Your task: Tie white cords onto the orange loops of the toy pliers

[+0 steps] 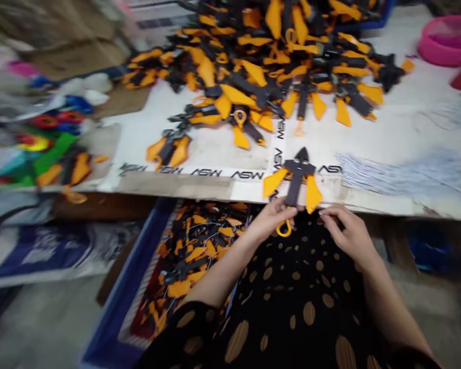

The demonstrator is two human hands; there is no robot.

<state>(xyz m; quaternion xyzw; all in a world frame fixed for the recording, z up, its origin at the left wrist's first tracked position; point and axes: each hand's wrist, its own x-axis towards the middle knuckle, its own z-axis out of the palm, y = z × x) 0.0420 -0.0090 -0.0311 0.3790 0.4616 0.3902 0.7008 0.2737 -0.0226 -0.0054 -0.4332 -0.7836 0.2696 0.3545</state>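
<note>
My left hand (272,218) is closed on the black handle of a black-and-orange plastic toy (297,171), just above its yellow end ring (284,228). The toy has a pointed black tip aimed away from me and an orange fin on each side. It lies over the front edge of the table. Close by the right fin, my right hand (346,230) has its thumb and forefinger brought together. Whatever is between those fingertips is too small to make out.
Many similar toys (253,72) are heaped at the back of the white table (223,148). Pale strings (403,174) lie to the right, near a pink bowl (447,41). Below the table's left part, a blue crate (119,292) holds more pieces. Coloured plastic items (57,143) clutter the left.
</note>
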